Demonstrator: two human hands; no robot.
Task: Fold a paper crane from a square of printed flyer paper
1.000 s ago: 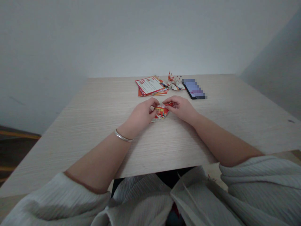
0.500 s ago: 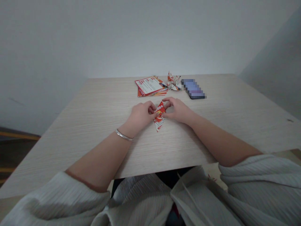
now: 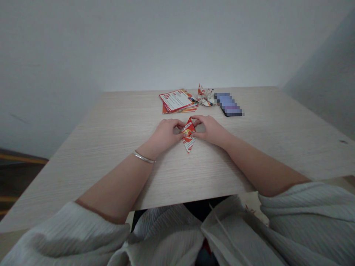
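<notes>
A small diamond-shaped piece of folded paper [image 3: 189,140], printed red and white with a touch of yellow, is between my two hands above the middle of the table. My left hand [image 3: 169,132] pinches its left edge, thumb toward me and fingers behind. On the opposite edge, my right hand [image 3: 209,129] grips the paper the same way, with fingertips near its upper point. The lower point of the diamond faces me. Part of each hand's fingers is hidden behind the paper.
Beyond my hands lies a stack of printed leaflets [image 3: 177,100]. A folded paper figure [image 3: 204,97] with pointed tips stands beside it, touching or nearly touching. To its right is a phone [image 3: 229,105] with a blurred screen. The pale wooden table [image 3: 116,122] meets a wall behind.
The folded paper has turned slightly, so its lower point has swung a little to the right and it stands more upright. Both hands keep their hold, with only slight finger movement.
</notes>
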